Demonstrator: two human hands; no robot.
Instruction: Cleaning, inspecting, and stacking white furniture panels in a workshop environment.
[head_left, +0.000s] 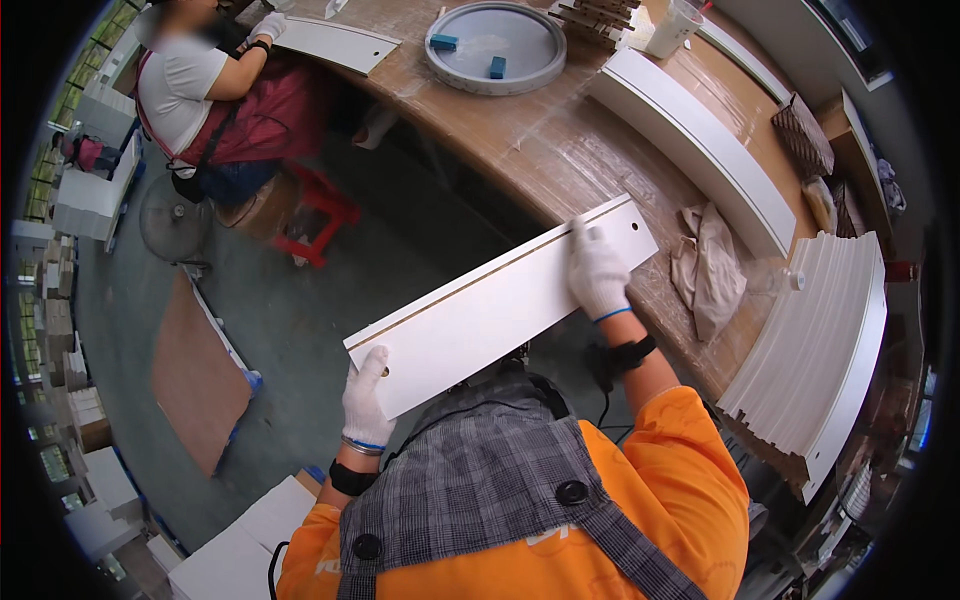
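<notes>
Near the middle of the frame, one long white board held tilted by two gloved hands, left hand pinching its lower end, right hand pressing curled fingers on top.

We see a long white board, flat and rectangular, held up off the floor and running on a slant from lower left to upper right. A thin groove runs along its upper long edge, where a raw brown edge shows. A small round hole sits near each end. Its far end reaches over the wooden worktable's edge.
</notes>
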